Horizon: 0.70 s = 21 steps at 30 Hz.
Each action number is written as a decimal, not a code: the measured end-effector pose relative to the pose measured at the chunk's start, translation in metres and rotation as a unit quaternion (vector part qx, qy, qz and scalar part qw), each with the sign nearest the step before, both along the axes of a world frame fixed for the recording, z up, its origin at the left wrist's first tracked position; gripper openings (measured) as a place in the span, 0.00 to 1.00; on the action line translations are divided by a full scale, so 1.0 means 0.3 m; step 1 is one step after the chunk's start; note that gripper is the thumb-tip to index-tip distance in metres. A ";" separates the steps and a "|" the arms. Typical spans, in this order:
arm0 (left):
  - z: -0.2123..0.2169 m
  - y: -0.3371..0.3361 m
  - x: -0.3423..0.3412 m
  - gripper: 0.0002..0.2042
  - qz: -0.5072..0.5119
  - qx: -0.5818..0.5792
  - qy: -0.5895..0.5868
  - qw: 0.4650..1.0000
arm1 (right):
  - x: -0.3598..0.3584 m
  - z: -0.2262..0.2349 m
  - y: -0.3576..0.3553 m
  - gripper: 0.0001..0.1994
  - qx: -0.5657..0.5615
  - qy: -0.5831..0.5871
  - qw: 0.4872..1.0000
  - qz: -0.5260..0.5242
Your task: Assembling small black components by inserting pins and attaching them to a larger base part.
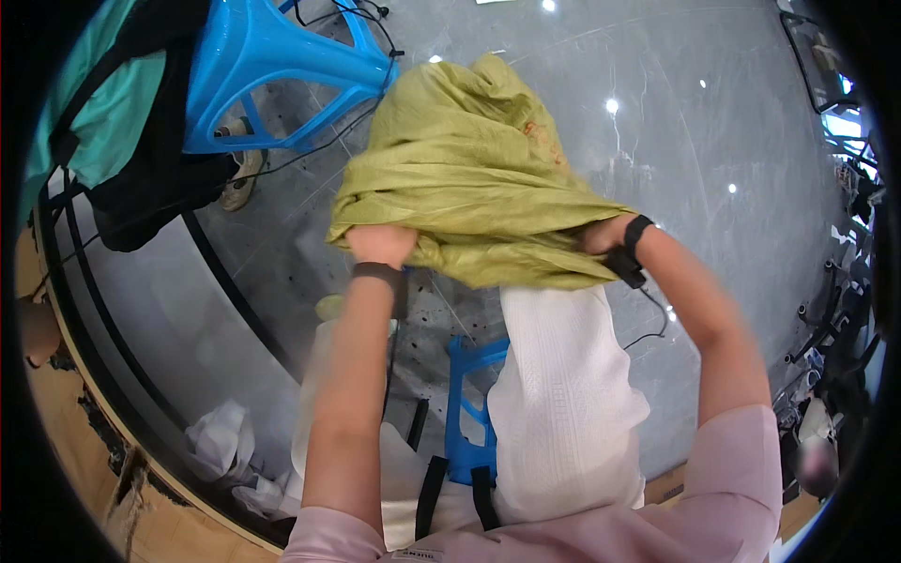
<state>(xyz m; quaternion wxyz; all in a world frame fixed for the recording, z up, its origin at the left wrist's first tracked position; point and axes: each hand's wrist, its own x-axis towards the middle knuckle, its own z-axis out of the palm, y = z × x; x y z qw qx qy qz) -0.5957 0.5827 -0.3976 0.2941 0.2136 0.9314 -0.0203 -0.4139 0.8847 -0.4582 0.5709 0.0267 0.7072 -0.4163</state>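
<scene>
A large yellow-green woven sack (460,178), bunched and creased, is in front of my knees above the grey floor. My left hand (383,246) is closed on the near left part of its edge, fingertips hidden in the folds. At the right end of the same edge, my right hand (605,235) grips the cloth, its fingers partly tucked inside. Red marks show on the sack's far right side. What the sack holds, if anything, is hidden. Each wrist wears a dark band, and a small black device (624,266) with a cable sits by the right one.
A blue plastic stool (272,75) stands far left, beside a person in green and black. Another blue stool (466,441) is under me. White crumpled plastic (225,439) lies at lower left near a wooden table edge (89,389). Cluttered equipment (826,375) lines the right side.
</scene>
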 end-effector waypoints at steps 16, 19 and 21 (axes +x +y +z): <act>0.273 0.251 0.091 0.24 0.100 0.445 -0.109 0.883 | -0.309 -0.033 0.045 0.20 0.082 0.424 0.882 -0.187; 0.062 0.306 0.104 0.30 -0.003 0.422 -0.062 0.904 | -0.272 -0.048 0.161 0.20 0.076 0.439 0.878 -0.173; -0.047 0.292 0.096 0.36 -0.068 0.264 -0.137 0.952 | -0.336 -0.110 0.259 0.20 0.076 0.438 0.880 -0.165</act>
